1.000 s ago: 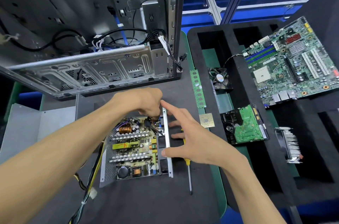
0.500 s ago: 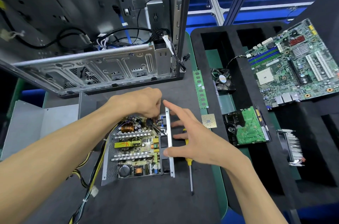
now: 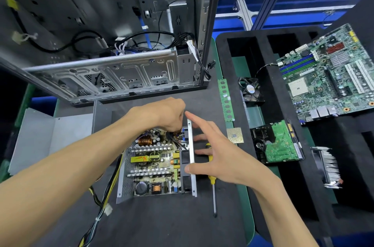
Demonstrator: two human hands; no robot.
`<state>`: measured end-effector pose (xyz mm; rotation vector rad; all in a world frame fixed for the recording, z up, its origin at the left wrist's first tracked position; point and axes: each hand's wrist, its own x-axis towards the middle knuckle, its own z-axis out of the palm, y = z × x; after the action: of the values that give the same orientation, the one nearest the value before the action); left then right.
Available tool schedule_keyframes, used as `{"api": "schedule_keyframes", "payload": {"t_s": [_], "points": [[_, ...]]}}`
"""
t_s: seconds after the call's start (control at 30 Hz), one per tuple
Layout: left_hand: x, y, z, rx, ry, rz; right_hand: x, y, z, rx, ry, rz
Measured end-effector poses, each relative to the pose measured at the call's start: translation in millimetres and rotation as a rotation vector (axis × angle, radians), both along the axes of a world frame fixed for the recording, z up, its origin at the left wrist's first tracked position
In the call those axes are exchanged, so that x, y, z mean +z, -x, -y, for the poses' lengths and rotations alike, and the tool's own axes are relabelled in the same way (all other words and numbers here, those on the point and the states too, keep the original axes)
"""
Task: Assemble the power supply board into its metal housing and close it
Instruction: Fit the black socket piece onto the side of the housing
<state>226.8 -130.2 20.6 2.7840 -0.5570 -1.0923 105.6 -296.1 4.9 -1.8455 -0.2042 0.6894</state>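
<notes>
The power supply board (image 3: 155, 161), with copper coils and finned heat sinks, lies inside the open metal housing (image 3: 191, 157) on the dark mat. My left hand (image 3: 166, 115) reaches into the board's far right corner, fingers curled down among black wires; what they pinch is hidden. My right hand (image 3: 214, 155) is spread against the housing's right wall, thumb on the wall's near part, index finger at its far end. A grey metal cover (image 3: 52, 135) lies open to the left. The housing's cable bundle (image 3: 101, 212) trails off at the lower left.
A yellow-handled screwdriver (image 3: 212, 184) lies right of the housing, partly under my right hand. An open PC case (image 3: 113, 72) stands behind. A RAM stick (image 3: 226, 101), CPU chip (image 3: 234, 135), fan (image 3: 251, 91), hard drive (image 3: 277, 143), heat sink (image 3: 327, 165) and motherboard (image 3: 327, 76) lie to the right.
Both hands stay at the housing's right wall. My left hand's fingers have pushed slightly deeper into the board's far corner. The view has shifted a little.
</notes>
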Motion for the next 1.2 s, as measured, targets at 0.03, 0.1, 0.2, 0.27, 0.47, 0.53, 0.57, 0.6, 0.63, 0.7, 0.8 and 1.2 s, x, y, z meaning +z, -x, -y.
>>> {"api": "schedule_keyframes", "payload": {"t_s": [0.03,0.1,0.2,0.27,0.47,0.53,0.57,0.6,0.63,0.7,0.8,1.2], "points": [[0.2,0.6,0.3,-0.002,-0.004,0.006,-0.1,0.2,0.2,-0.002,-0.001,-0.001],[0.4,2.6,0.2,0.001,-0.016,0.026,0.2,0.7,0.4,-0.004,-0.004,-0.004],[-0.9,2.1,-0.8,0.02,-0.017,0.011,0.5,1.0,0.4,-0.004,-0.006,-0.003],[-2.0,0.7,-3.1,0.044,0.0,0.002,0.2,1.0,0.6,-0.006,-0.008,-0.003],[-2.6,-1.5,-6.3,0.079,0.034,-0.022,-1.1,0.2,0.6,-0.008,-0.013,0.001],[-1.7,-2.1,-4.8,0.077,0.029,-0.046,-1.2,0.4,0.6,-0.006,-0.014,0.003],[-1.1,-1.9,-3.9,0.073,0.023,-0.054,-1.2,0.5,0.5,-0.007,-0.015,0.003],[-0.6,-1.5,-3.1,0.069,0.016,-0.059,-1.2,0.5,0.5,-0.007,-0.016,0.003],[-0.2,-0.8,-2.4,0.066,0.011,-0.059,-1.1,0.6,0.4,-0.007,-0.016,0.001],[0.1,-0.3,-2.3,0.065,0.003,-0.042,-0.8,0.5,0.5,-0.007,-0.018,-0.001],[0.9,0.5,-3.4,0.072,0.006,-0.037,0.2,0.3,0.7,-0.001,-0.014,0.003],[-7.2,2.8,1.7,0.038,-0.098,0.018,-0.3,-0.8,0.4,-0.003,-0.003,0.013]]}}
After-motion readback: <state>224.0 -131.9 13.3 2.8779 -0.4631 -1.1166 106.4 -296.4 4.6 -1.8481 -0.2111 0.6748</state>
